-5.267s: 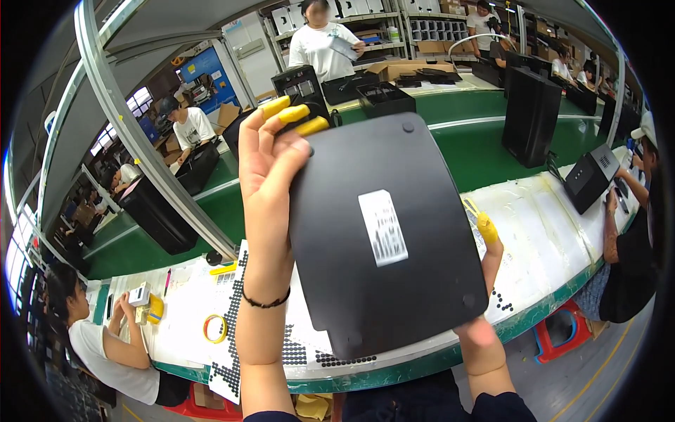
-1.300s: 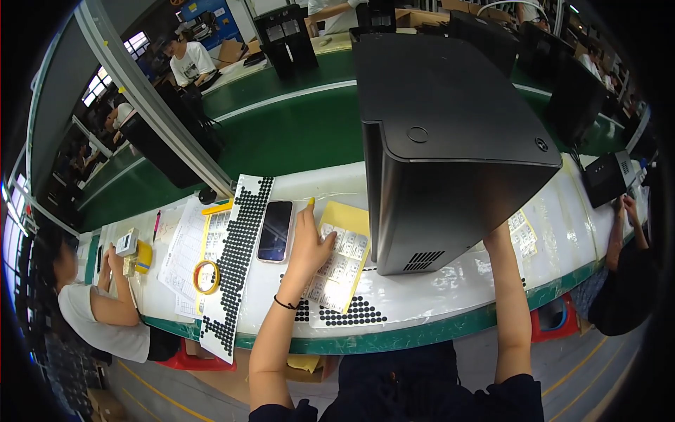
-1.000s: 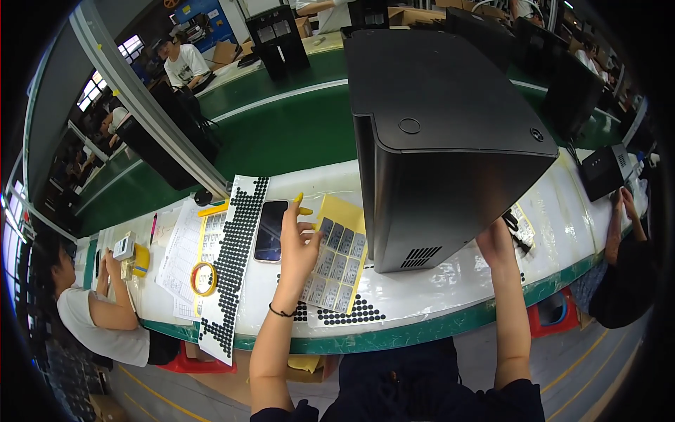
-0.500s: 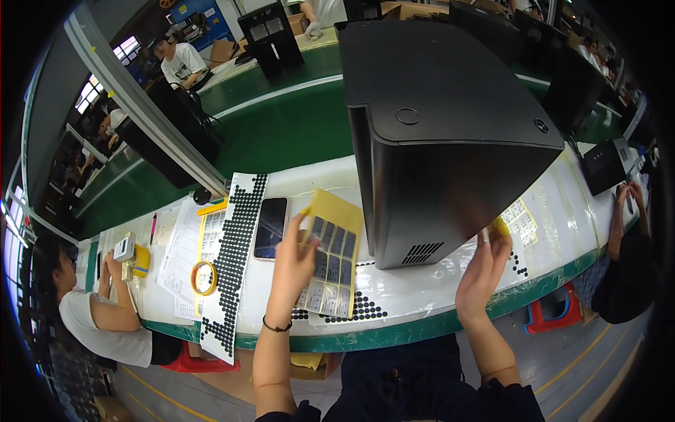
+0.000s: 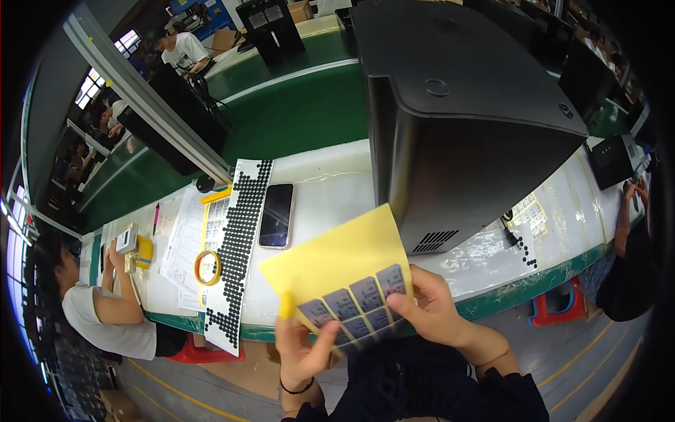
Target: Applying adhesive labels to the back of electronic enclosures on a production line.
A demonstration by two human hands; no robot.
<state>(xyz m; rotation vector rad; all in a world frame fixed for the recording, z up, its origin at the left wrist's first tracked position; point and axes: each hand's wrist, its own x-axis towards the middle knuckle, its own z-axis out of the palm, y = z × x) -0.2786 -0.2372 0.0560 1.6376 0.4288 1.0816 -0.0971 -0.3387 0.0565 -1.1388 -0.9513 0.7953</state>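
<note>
A yellow sheet of grey printed labels (image 5: 330, 264) is held tilted in front of my body, its upper part bare of labels. My left hand (image 5: 301, 350) is closed on its lower left corner, thumb over the labels; something yellow covers one fingertip. At the opposite edge, my right hand (image 5: 437, 309) pinches the sheet, with its thumb on the front and the fingers behind. Just beyond stands a tall black computer case (image 5: 478, 169) with a round button on top and a slotted vent low down. The sheet hides part of the bench edge.
Left of the sheet lie a phone (image 5: 277, 216), a strip of black round pads (image 5: 242, 239), a yellow tape roll (image 5: 207, 268) and papers (image 5: 179, 246). More labels (image 5: 527, 213) lie right of the case. People sit at both sides (image 5: 105, 316), (image 5: 619, 267).
The label sheet has come nearer and turned, moving right. My right hand has left the case's side and taken the sheet's right edge. The whole view has shifted slightly.
</note>
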